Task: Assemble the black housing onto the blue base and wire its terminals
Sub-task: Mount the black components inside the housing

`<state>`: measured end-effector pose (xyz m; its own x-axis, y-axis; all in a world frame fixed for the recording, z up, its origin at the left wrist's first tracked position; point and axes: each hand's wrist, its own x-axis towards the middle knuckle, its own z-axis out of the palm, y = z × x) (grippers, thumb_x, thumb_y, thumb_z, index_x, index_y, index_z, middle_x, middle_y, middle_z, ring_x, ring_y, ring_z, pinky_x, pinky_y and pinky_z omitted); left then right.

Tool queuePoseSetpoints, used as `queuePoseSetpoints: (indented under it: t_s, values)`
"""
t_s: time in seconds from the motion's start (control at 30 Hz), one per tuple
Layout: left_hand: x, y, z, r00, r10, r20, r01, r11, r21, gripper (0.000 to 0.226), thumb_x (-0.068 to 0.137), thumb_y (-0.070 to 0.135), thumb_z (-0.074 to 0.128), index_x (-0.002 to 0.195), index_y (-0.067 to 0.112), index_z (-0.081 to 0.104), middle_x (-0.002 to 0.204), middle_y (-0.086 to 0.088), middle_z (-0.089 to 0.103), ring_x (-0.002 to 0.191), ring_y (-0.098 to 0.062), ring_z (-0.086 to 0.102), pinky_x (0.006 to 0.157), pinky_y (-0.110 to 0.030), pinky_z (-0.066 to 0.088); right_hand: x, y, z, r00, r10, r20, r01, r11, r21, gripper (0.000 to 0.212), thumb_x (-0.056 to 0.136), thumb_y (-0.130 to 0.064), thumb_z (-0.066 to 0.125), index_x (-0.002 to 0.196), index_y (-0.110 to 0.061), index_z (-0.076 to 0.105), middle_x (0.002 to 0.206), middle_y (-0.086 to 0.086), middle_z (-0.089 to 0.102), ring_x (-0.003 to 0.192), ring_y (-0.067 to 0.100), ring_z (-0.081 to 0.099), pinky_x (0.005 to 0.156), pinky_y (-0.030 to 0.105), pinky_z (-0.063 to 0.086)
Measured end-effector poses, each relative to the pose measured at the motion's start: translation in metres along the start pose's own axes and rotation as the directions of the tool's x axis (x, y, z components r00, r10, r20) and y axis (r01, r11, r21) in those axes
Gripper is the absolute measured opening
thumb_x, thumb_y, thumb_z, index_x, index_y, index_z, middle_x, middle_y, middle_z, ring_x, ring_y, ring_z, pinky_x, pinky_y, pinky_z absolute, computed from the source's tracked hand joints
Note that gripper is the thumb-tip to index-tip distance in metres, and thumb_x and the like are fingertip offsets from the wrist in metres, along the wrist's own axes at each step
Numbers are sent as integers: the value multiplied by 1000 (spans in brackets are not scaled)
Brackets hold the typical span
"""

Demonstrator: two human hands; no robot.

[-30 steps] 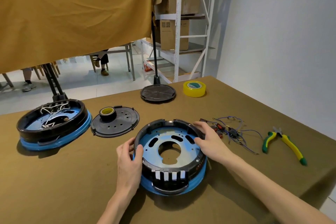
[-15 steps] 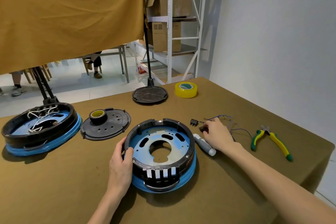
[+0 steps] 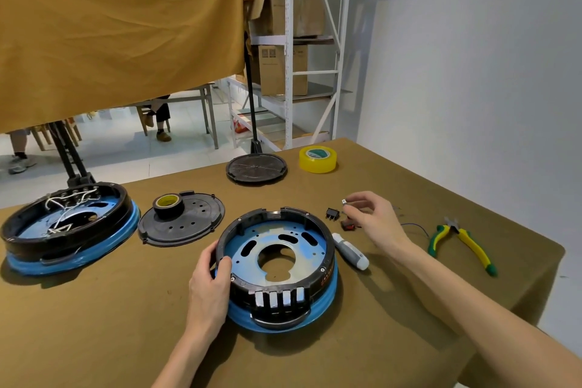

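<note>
Gripping the round black plastic housing [image 3: 277,261] on its blue base [image 3: 327,299] at 9 o'clock, left hand [image 3: 209,280]; right hand [image 3: 374,219] pinches small metal terminal [image 3: 344,201] at 2 o'clock above brown worktop [image 3: 94,324].

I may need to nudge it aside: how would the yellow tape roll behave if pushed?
The yellow tape roll lies flat on the brown cloth-covered table, so it would probably slide, not roll. It looks light; the cloth may drag or bunch.

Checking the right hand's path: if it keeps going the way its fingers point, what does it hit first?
The right hand points left. The small black switch on the table lies first in line, though the hand seems raised, so it might pass above it.
</note>
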<state>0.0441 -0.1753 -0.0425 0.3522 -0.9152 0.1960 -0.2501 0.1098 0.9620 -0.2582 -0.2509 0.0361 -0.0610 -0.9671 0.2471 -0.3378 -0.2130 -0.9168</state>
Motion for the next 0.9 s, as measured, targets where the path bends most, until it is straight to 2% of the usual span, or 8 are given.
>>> queuePoseSetpoints:
  t_s: [0.1,0.27,0.4,0.5,0.6,0.67,0.77,0.9]
  values:
    - [-2,1,-2,1000,-3,6,3,1000,-13,40,104,20,52,144,22,51,126,8,64,119,-8,58,87,-21,48,-10,-11,11,997,-37,64,36,999,17,10,100,-14,65,109,-16,66,108,10,68,73,22,74,75,38,64]
    - [-6,2,-4,1000,23,-4,-23,1000,5,38,104,21,55,141,24,51,124,10,61,117,-4,56,86,-17,45,-25,-12,40,966,-190,177,234,933,-275,19,98,-14,64,107,-31,63,110,-8,60,93,-2,60,78,5,45]
    - [-7,0,-7,1000,14,-10,-14,1000,-5,40,104,25,55,144,22,52,128,9,63,121,-8,58,97,-31,53,-35,-9,60,942,-261,209,323,872,-369,23,98,-12,64,119,-23,62,113,-8,55,100,3,56,90,17,44]
    - [-6,2,-9,1000,-1,-17,0,1000,-23,40,103,28,58,143,23,55,126,11,66,120,-10,61,98,-35,56,-41,-8,59,944,-274,185,321,891,-322,30,94,-4,67,117,-22,61,109,-10,56,95,-3,56,83,11,44]
    - [0,7,-11,991,-37,-125,37,999,0,39,99,29,65,136,17,61,127,2,65,120,-16,59,100,-37,52,-47,-7,53,925,-303,230,364,882,-298,35,89,2,68,114,-23,62,106,-11,59,94,-4,56,80,8,44]
    - [-2,14,-10,965,50,-259,-31,997,77,27,97,29,68,122,20,66,118,2,65,110,-14,61,92,-35,54,-48,-7,50,924,-298,241,360,891,-278,35,88,0,70,112,-24,64,106,-11,61,92,-1,57,79,9,46]
    - [-13,19,-2,949,237,-207,-209,967,149,15,97,25,65,111,30,66,114,12,61,111,5,55,90,-16,45,-42,-7,45,960,-254,117,270,952,-148,30,88,-5,75,109,-24,66,103,-11,66,88,2,62,75,11,50]
    - [-18,13,5,983,185,-14,-182,977,109,41,100,17,62,138,31,57,144,20,41,133,8,36,101,-9,32,-24,7,31,981,-150,-123,125,973,-192,22,89,-12,76,104,-24,64,101,-10,65,90,3,63,75,16,51]
